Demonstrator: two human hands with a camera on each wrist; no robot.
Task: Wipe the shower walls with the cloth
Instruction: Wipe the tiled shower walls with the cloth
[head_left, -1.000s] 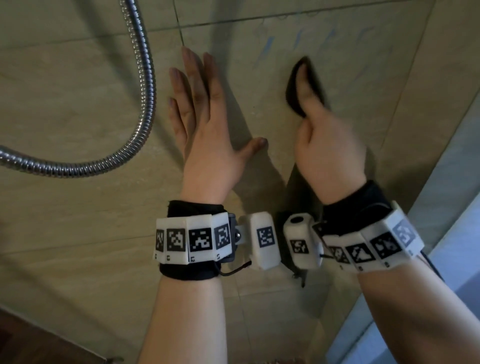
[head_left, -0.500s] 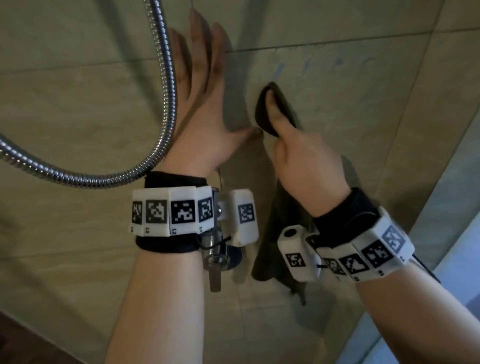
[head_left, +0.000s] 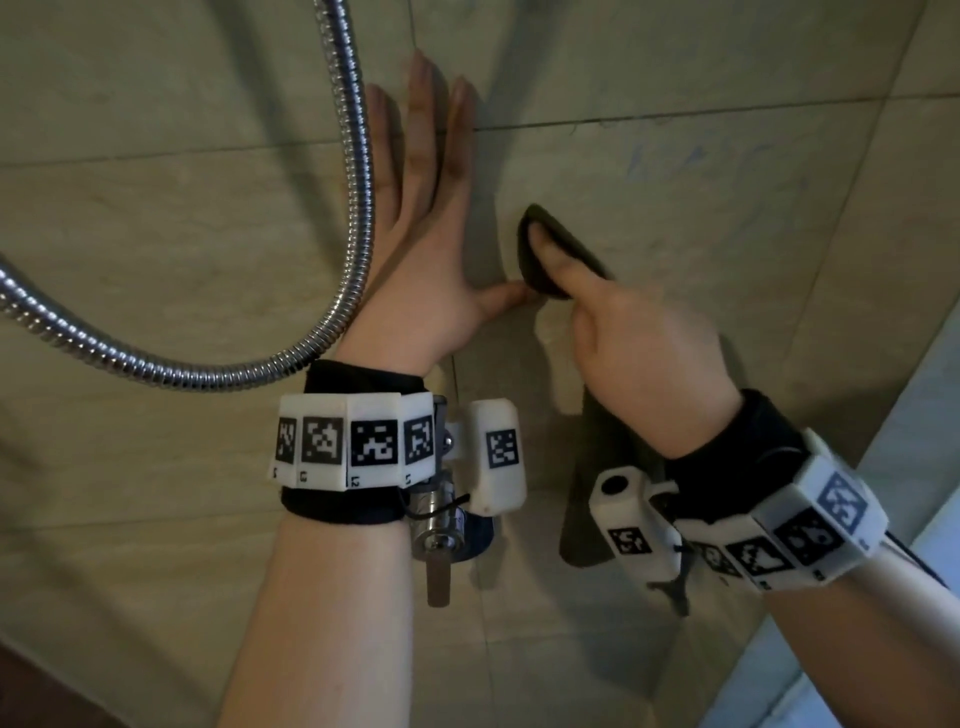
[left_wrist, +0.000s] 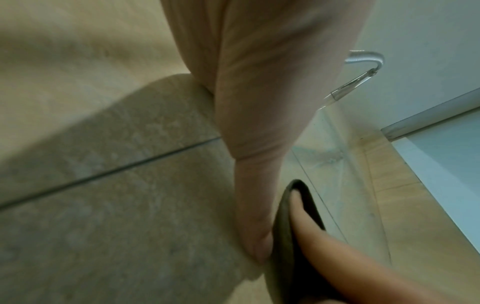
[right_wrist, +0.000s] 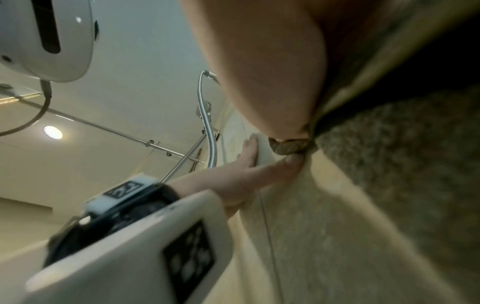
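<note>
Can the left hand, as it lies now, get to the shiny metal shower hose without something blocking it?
Probably yes. The left hand lies flat and open on the beige tiled wall, and the ribbed metal shower hose hangs right beside its outer edge. Nothing stands between them; the right hand and dark cloth are on the other side.

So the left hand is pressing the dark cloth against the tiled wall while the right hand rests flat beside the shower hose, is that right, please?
Not quite: the hands are swapped. In the head view the right hand presses the dark cloth against the tiled wall, while the left hand rests flat beside the shower hose.
</note>
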